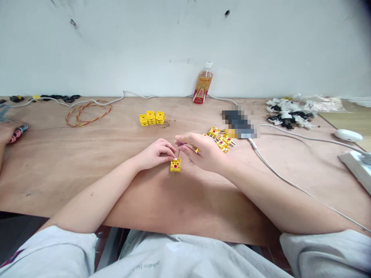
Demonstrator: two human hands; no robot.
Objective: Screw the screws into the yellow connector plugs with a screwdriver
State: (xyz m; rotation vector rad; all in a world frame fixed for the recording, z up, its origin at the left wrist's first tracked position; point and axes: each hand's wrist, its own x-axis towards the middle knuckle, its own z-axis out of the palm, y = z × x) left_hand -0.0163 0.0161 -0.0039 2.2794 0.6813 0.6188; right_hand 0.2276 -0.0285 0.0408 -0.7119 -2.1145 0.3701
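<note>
A small square yellow connector [175, 165] with a red dot lies on the wooden table in front of me. My left hand [158, 154] has its fingertips closed together at the connector's far left edge, steadying it. In my right hand [203, 150] is a small screwdriver [179, 151], gripped by its purple handle, which the fingers mostly cover. Its thin shaft points down to the far edge of the connector. Just beyond my right hand lies a pile of yellow connectors with metal pins [222, 144], partly covered by that hand. Further back, several stacked yellow covers [151, 117] sit beside loose screws [165, 124].
A drink bottle [203, 85] stands against the wall. A coiled red-and-yellow wire [87, 114] lies back left. To the right are a blurred phone-like device [239, 122], white cables, a pile of black and white parts [290, 114] and a power strip [356, 166]. Another person's arm [4, 141] shows far left.
</note>
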